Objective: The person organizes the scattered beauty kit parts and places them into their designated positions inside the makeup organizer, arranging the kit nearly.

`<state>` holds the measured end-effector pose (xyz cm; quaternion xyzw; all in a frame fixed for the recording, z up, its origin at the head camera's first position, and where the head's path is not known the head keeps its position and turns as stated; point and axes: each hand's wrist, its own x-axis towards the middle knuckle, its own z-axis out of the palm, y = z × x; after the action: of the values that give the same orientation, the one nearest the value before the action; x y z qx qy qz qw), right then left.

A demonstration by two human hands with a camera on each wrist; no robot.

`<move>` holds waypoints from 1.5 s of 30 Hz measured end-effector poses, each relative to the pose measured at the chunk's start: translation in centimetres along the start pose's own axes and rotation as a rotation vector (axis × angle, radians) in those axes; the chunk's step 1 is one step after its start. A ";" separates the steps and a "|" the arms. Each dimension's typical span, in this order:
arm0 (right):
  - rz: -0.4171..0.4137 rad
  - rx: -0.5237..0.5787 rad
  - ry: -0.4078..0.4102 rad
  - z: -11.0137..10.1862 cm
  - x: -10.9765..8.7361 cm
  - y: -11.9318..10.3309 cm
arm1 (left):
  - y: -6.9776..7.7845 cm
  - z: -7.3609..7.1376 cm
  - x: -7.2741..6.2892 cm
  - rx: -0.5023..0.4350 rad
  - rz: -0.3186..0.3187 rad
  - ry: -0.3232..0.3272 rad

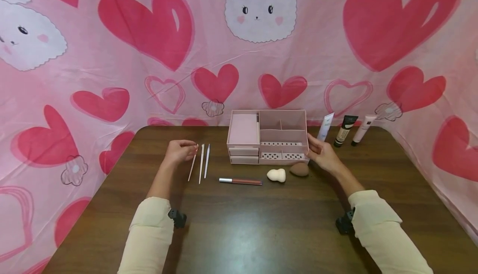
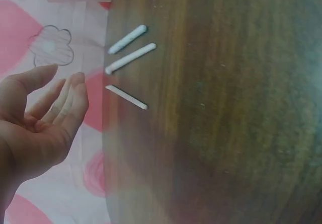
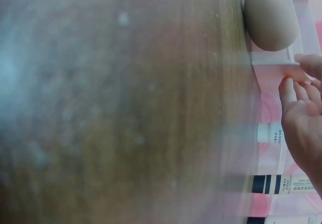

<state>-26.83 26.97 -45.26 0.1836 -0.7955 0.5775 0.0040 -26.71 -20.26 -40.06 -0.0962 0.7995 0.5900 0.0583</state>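
Observation:
My left hand (image 1: pixel 178 152) hovers at the far end of the leftmost of three slender white sticks, a thin one (image 2: pixel 127 97). Its fingers are loosely bent, with nothing between them in the left wrist view. Beside it lie a second white stick (image 2: pixel 132 58) and a third one (image 1: pixel 207 162) with a bluish tip. At the right end of a pink desktop organizer (image 1: pixel 244 129), my right hand (image 1: pixel 324 156) grips the side wall (image 3: pixel 279 74) between thumb and fingers. A brown egg-shaped makeup sponge (image 3: pixel 270 20) sits by the organizer's front right corner.
A cream makeup sponge (image 1: pixel 276 175) and a reddish-brown tube with a silver cap (image 1: pixel 242 181) lie before the organizer. Right of it stand a white tube (image 1: pixel 325 127), a black-and-beige tube (image 1: pixel 345 130) and a pale pink tube (image 1: pixel 364 129). A heart-patterned cloth (image 1: pixel 257 58) hangs behind the table.

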 end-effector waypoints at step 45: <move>0.056 0.034 -0.001 0.1 -0.3 -0.2 | -2.1 0.5 -0.4 0.729 -0.009 0.133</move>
<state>-26.44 26.92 -45.14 0.1616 -0.7903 0.5908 -0.0159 -25.91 -20.33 -42.10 -0.1107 0.9588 0.2585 0.0391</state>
